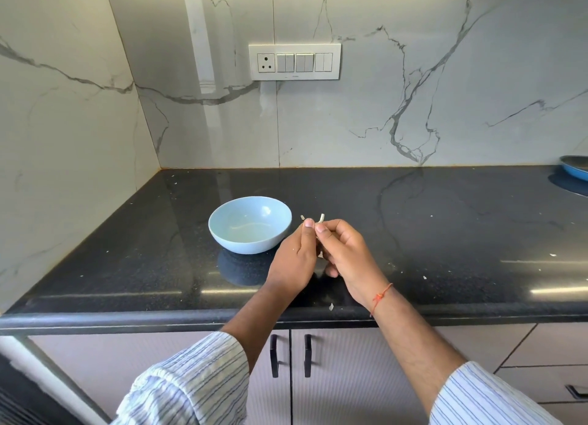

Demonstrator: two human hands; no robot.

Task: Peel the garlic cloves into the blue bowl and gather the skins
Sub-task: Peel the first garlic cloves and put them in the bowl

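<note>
Counter [413,221]: black polished stone, carries all items below; pale flecks of skin lie scattered across it, one near the front edge [331,307]. Blue bowl [250,224]: pale blue, upright on the counter just left of the hands, apart from them; nothing plainly visible inside beyond a glossy reflection. Judged rigid and stable, needing no holding while cloves are dropped in. Left hand [294,259]: raised above the counter just right of the bowl, forearm reaching up from below, fingers curled inward, thumb tip up and pressed toward the right hand's; its grip is closed on the garlic clove [319,237], which sits between the two hands and is largely hidden by the fingers. Right hand [346,252]: facing the left, wrist with a red thread, fingers curled, thumb and forefinger pinching a strip of skin [321,218] that stands up above the fingertips; grip closed on that strip. Handling, clove: judged small, light, firm but bruisable, and slick once bare; best held by its sides with the fingertips, leaving the end free for peeling. Handling, skin: judged papery, near weightless, brittle, prone to tearing and clinging to fingers or drifting; best taken at a lifted edge near the tip and pulled along the clove. Loose flecks will need pinching or sweeping together by hand.
</note>
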